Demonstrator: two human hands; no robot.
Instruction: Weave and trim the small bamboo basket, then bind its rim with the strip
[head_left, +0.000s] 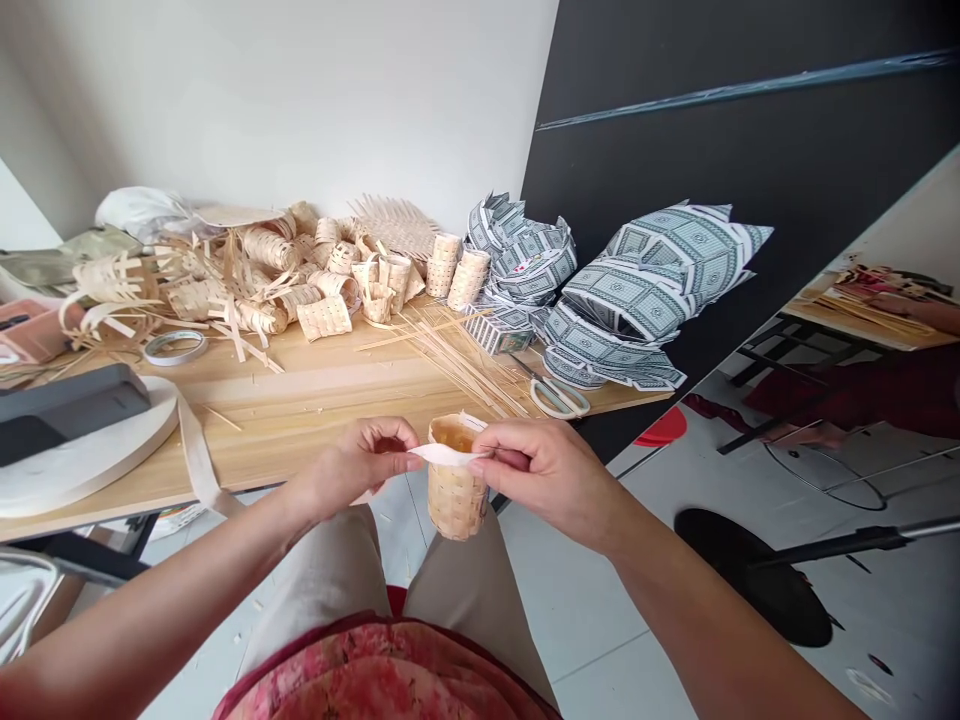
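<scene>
A small woven basket (456, 503), shaped like a cup, is upright above my knees, just off the table's front edge. Across its near rim runs a white fabric strip (446, 456). My left hand (367, 462) pinches this strip just left of the basket. At the rim's right side, my right hand (544, 475) pinches the strip's other end between thumb and fingers; whether it also grips the rim is hard to tell. On the left of the table lies a large roll of white strip (161, 440), with a loose length hanging over the edge.
Woven baskets and loose splints (262, 265) are heaped at the back left. Scissors (559, 397) lie at the table's right end, beside stacked patterned card shapes (630, 300). A tape roll (175, 347) and a dark grey box (75, 405) are on the left.
</scene>
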